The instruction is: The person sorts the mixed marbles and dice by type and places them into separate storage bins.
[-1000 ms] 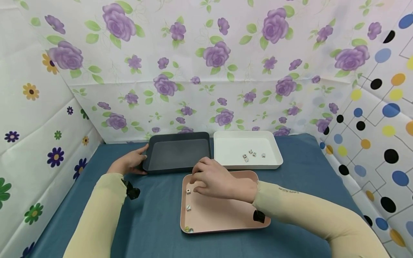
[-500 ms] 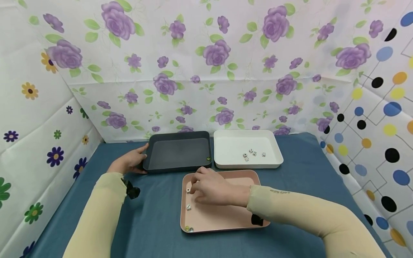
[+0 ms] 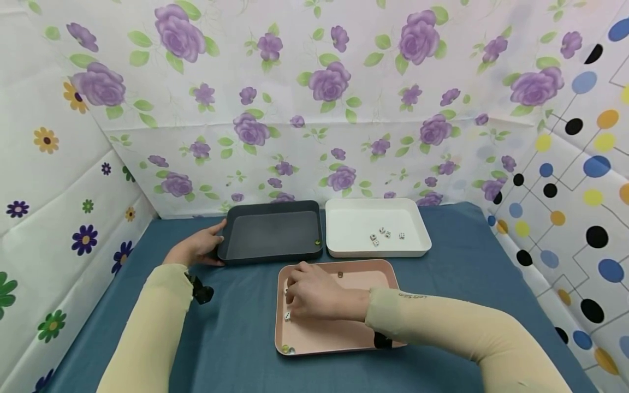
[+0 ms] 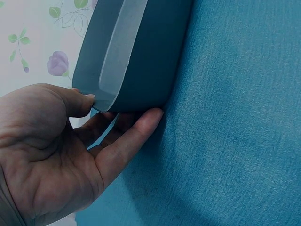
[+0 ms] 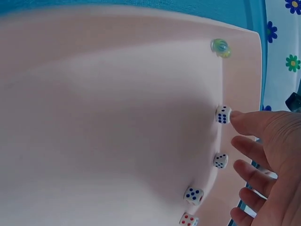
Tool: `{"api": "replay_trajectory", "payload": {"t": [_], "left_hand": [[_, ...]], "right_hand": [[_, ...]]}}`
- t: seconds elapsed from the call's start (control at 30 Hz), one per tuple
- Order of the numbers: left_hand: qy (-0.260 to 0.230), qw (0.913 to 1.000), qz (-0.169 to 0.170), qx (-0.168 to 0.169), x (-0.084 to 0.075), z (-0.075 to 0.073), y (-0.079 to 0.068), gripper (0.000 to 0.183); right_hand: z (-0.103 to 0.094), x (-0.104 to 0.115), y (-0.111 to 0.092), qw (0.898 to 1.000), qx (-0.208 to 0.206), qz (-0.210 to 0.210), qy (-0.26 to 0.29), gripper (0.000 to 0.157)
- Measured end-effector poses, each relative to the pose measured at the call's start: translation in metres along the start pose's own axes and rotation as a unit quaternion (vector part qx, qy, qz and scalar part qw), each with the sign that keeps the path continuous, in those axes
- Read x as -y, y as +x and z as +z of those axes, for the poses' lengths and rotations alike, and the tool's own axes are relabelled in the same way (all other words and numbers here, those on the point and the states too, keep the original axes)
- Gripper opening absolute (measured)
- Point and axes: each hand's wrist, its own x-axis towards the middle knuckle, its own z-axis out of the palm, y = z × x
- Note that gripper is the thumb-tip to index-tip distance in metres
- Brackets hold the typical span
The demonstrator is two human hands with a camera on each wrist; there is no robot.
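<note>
My left hand (image 3: 196, 245) holds the left end of a dark grey tray (image 3: 275, 257), its thumb at the rim corner and its fingers against the outer wall. A small greenish marble (image 3: 317, 242) lies in that tray's front right corner. Over the left part of a pink tray (image 3: 344, 344) is my right hand (image 3: 319, 292), palm down with fingers spread and slightly bent. In the right wrist view its thumb tip meets or nearly meets a white die (image 5: 223, 114). Another die (image 5: 220, 160) sits near the fingertips, two more dice (image 5: 193, 195) lie farther along the wall.
Two glass marbles (image 5: 220, 48) rest in the pink tray's near left corner. A small brownish piece (image 3: 340, 274) lies by its far wall. Behind, a white tray (image 3: 378, 254) with several dice (image 3: 382, 231) stands right beside the dark one. Blue cloth (image 3: 236, 327) covers the table.
A greenish marble now lies in the dark tray, where none showed a second ago. My right hand has moved down toward the dice, uncovering the brownish piece. The left hand stays put.
</note>
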Motion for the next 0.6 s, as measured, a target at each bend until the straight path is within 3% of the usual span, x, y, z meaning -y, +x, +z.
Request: {"api": "replay_trajectory", "payload": {"t": [0.6], "left_hand": [[0.006, 1.0, -0.002, 0.004, 0.0004, -0.0007, 0.0012, 0.065]], "right_hand": [[0.0085, 0.0048, 0.0041, 1.0, 0.01, 0.002, -0.02, 0.016]]}}
